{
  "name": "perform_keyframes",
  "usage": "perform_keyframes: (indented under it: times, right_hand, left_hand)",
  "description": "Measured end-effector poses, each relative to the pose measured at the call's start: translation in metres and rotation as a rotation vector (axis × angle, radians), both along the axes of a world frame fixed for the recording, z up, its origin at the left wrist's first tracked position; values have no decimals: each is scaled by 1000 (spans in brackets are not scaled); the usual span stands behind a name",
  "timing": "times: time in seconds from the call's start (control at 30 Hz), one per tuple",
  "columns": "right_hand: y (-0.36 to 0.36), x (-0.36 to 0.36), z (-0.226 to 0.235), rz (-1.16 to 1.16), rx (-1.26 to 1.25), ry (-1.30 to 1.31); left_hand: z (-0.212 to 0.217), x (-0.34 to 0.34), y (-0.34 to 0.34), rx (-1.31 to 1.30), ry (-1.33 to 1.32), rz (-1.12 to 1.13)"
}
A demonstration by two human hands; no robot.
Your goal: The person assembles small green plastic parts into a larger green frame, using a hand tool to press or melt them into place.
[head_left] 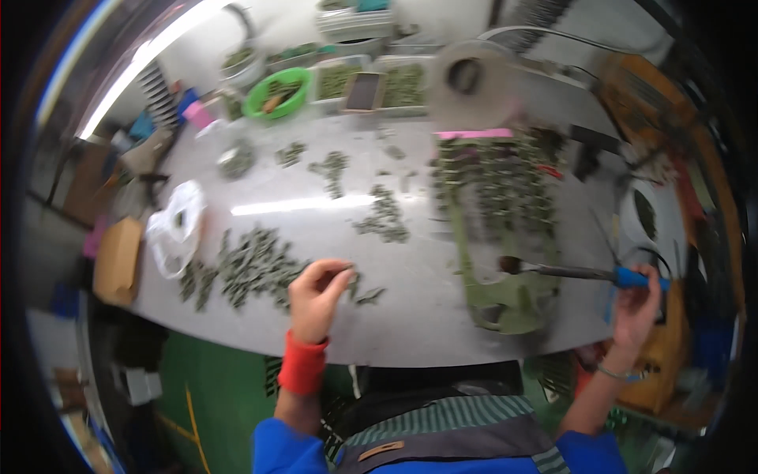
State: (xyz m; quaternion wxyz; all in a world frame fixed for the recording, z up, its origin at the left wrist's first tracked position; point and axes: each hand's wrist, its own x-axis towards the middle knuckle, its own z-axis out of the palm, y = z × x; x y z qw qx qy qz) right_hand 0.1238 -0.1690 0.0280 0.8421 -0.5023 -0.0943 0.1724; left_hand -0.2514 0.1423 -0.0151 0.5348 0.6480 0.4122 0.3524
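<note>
Nearest, the right hand (634, 308) is closed around the blue handle (629, 277) of a long tool (570, 272); its dark shaft runs from the grip between nine and ten o'clock, ending in a brown tip (511, 265) well apart from the fingers; the tip shows over the green panel (485, 296), though whether it touches I cannot tell; the left hand (314, 299), above a red wristband (303, 363), has thumb and forefinger drawn together, their tips meeting or nearly so; whether they pinch anything I cannot tell; a few loose grey-green pieces (368, 296) lie at three o'clock from this hand, just beside it; the larger heap (257, 265) spreads at ten o'clock, its edge close to the knuckles; further out at ten o'clock sits a white plastic bag (177, 229).

Beyond the tool's tip, the panel carries dark green rows (497, 186), at ten to eleven o'clock from the right hand; a pink strip (478, 133) crosses its far end; a small scatter (384, 217) lies between one and two o'clock from the left hand, another (332, 170) near twelve; farthest across the grey table (410, 308), near twelve, stand a bright green bowl (299, 100) and two filled trays.
</note>
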Motion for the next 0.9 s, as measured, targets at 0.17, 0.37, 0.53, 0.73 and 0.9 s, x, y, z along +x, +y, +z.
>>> perform_keyframes:
  times: [0.17, 0.37, 0.53, 0.73, 0.9]
  right_hand:
    - [-19, 8, 1, -6, 60, -19]
    - [-17, 19, -15, 122, 80, -42]
    - [-9, 10, -5, 44, 53, -59]
    - [-1, -2, 4, 30, 29, -78]
    - [1, -3, 8, -26, 6, -59]
  left_hand:
    - [-29, 10, 9, -13, -19, -72]
    - [-32, -4, 5, -8, -23, 10]
    - [-33, -1, 18, 297, 161, 36]
    - [-40, -3, 37, 686, 459, 140]
    - [-42, -5, 43, 743, 623, 174]
